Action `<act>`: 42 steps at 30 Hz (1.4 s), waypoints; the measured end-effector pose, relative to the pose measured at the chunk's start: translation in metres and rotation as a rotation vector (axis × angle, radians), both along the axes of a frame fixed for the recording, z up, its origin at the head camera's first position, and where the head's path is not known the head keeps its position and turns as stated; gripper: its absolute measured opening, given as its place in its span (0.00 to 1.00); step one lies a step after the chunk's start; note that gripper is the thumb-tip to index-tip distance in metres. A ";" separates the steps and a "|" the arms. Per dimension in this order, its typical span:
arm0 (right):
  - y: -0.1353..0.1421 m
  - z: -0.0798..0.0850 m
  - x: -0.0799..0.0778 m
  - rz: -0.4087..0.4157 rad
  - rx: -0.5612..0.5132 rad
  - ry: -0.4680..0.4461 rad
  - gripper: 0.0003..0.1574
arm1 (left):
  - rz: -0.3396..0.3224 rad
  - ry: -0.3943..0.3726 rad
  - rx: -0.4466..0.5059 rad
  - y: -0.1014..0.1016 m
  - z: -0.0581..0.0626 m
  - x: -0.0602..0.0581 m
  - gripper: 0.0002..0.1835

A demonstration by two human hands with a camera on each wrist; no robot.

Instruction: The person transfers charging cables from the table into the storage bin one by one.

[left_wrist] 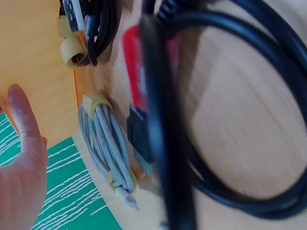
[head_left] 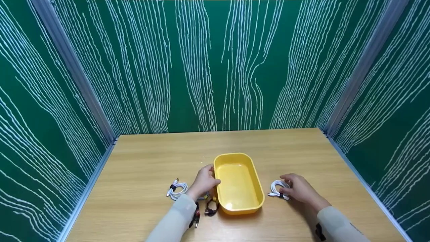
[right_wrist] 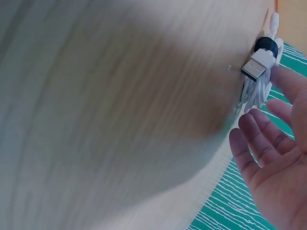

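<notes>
A yellow plastic bin (head_left: 257, 179) stands on the table. My left hand (head_left: 202, 181) grips its left side, the thumb over the rim and the fingers along the outer wall. To the right of the bin lies a coiled white USB cable (head_left: 273, 187) with a black strap, its USB plug (right_wrist: 255, 68) plain in the right wrist view. Over that coil is my right hand (head_left: 300, 189), with fingers loosely bent and the thumb at the cable; no firm hold shows. The bin's interior holds nothing visible.
Left of the bin lie another coiled white cable (head_left: 174, 194), a black cable (head_left: 211, 212) and a black cable with a red part (head_left: 197, 215). A grey cable bundle (left_wrist: 108, 139) lies partly under the left hand. Green panels (head_left: 188, 67) with white lines enclose the wooden table (head_left: 141, 161).
</notes>
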State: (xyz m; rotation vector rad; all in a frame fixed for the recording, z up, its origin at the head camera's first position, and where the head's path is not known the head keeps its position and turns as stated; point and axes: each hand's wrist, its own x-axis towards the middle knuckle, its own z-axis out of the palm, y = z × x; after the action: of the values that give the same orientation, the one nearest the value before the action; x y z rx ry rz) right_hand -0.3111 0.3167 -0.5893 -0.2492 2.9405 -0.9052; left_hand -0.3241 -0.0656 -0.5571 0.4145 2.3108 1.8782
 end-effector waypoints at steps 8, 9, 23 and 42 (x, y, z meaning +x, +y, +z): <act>-0.002 0.001 -0.003 -0.013 0.001 -0.031 0.32 | 0.036 0.017 -0.024 0.002 -0.012 -0.007 0.34; -0.003 0.001 -0.004 -0.015 0.003 -0.032 0.32 | 0.039 0.014 -0.022 0.002 -0.012 -0.007 0.34; -0.003 -0.002 -0.009 0.043 0.037 0.047 0.27 | 0.073 -0.008 -0.019 0.000 -0.016 -0.008 0.32; -0.011 0.002 -0.017 -0.020 0.018 -0.140 0.09 | 0.056 -0.053 0.002 0.002 -0.018 -0.008 0.33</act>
State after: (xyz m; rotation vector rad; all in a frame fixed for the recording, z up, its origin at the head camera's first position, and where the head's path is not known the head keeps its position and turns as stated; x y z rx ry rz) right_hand -0.3280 0.3056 -0.5871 -0.1496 2.8254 -0.8611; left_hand -0.3323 -0.0638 -0.5755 0.2994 2.3097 1.8923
